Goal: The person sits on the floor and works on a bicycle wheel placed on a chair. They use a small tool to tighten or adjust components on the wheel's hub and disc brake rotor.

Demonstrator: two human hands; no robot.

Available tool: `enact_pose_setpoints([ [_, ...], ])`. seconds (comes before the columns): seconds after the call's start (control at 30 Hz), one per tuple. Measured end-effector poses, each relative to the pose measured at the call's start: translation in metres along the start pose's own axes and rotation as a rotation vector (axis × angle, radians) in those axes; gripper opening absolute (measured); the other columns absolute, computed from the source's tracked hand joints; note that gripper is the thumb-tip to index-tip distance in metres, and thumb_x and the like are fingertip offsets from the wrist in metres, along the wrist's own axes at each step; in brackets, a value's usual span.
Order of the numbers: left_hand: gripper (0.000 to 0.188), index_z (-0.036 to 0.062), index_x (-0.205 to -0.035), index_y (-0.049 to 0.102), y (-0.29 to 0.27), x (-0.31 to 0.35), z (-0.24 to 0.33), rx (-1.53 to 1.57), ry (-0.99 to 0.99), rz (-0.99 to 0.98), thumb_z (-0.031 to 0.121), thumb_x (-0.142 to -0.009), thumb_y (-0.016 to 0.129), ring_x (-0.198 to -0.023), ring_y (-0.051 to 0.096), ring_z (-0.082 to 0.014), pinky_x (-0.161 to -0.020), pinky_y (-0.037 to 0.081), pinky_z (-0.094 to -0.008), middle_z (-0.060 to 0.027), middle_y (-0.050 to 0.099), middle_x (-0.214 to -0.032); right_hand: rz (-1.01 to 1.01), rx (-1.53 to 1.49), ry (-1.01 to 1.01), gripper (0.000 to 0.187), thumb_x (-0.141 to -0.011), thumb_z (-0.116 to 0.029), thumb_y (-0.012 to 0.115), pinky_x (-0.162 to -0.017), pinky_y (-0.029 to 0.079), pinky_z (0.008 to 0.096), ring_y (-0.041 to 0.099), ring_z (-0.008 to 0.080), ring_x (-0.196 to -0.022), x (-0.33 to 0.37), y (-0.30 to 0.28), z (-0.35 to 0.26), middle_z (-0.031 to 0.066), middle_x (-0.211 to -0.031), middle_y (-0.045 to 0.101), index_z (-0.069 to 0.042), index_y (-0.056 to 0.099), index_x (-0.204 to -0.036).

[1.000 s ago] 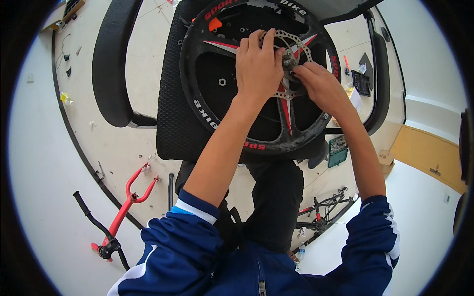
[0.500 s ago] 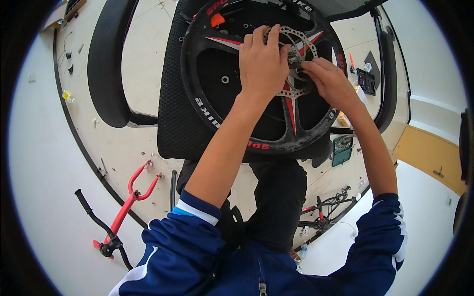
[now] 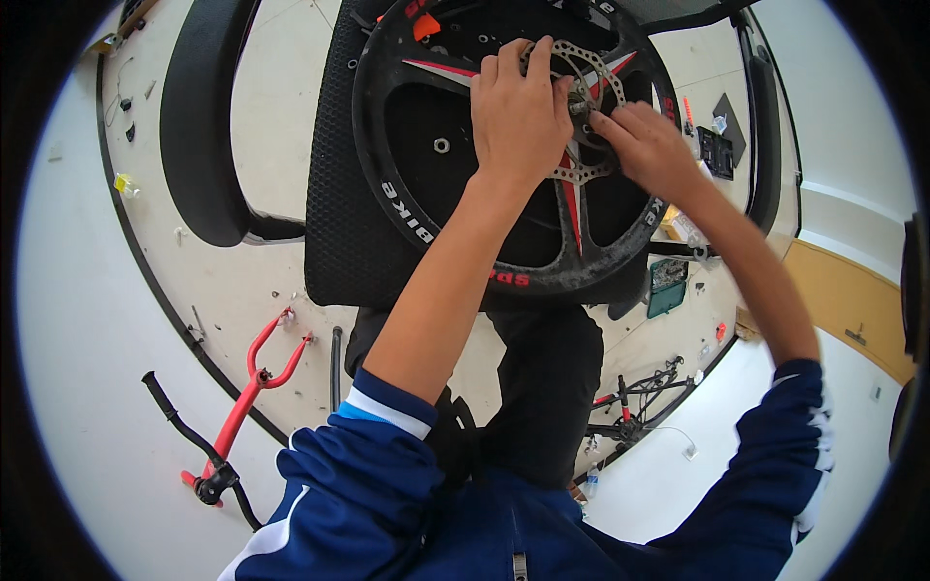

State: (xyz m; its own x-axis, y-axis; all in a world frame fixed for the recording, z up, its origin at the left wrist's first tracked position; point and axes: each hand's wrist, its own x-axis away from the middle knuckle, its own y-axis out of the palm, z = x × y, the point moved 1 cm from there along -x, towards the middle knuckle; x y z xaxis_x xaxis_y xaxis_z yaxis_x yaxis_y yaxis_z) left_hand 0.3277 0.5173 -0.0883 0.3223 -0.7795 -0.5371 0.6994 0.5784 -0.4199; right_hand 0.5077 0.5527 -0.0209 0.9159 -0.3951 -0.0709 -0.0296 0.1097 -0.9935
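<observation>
Here the left hand (image 3: 518, 116) lies flat on the brake disc (image 3: 581, 169) of the black wheel (image 3: 436, 232), propped on a chair seat (image 3: 334, 213); right hand (image 3: 647, 147) fingers pinch the hub (image 3: 581, 100).

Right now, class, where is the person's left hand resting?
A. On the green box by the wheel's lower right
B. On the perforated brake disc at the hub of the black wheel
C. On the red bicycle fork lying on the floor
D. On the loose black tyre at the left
B: the left hand lies flat over the brake disc at the hub of the black wheel, while the right hand pinches at the hub.
</observation>
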Motion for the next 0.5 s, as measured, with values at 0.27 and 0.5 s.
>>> enact_pose_setpoints([
  [0.27, 0.04, 0.0039, -0.126, 0.063, 0.002, 0.002, 0.005, 0.0, -0.025, -0.011, 0.018, -0.089, 0.068, -0.102, 0.058, -0.0343, -0.088, 0.048, -0.0429, -0.0145, 0.061, -0.119, 0.174, -0.017, 0.412, 0.027, -0.081, 0.002, 0.061, -0.074, 0.052, 0.0406, 0.063, 0.032, -0.083, 0.005, 0.013, -0.046, 0.0125, -0.088, 0.061, -0.002, 0.063, -0.108],
  [0.5, 0.042, 0.0035, -0.129, 0.061, -0.005, -0.003, 0.0, 0.041, -0.039, -0.048, 0.019, -0.09, 0.068, -0.102, 0.058, -0.0348, -0.089, 0.048, -0.0431, -0.0161, 0.06, -0.12, 0.103, -0.418, 0.502, 0.018, -0.093, -0.006, 0.058, -0.08, 0.052, 0.0436, 0.065, 0.0365, -0.09, -0.015, -0.038, -0.005, 0.0172, -0.095, 0.065, -0.001, 0.062, -0.11],
])
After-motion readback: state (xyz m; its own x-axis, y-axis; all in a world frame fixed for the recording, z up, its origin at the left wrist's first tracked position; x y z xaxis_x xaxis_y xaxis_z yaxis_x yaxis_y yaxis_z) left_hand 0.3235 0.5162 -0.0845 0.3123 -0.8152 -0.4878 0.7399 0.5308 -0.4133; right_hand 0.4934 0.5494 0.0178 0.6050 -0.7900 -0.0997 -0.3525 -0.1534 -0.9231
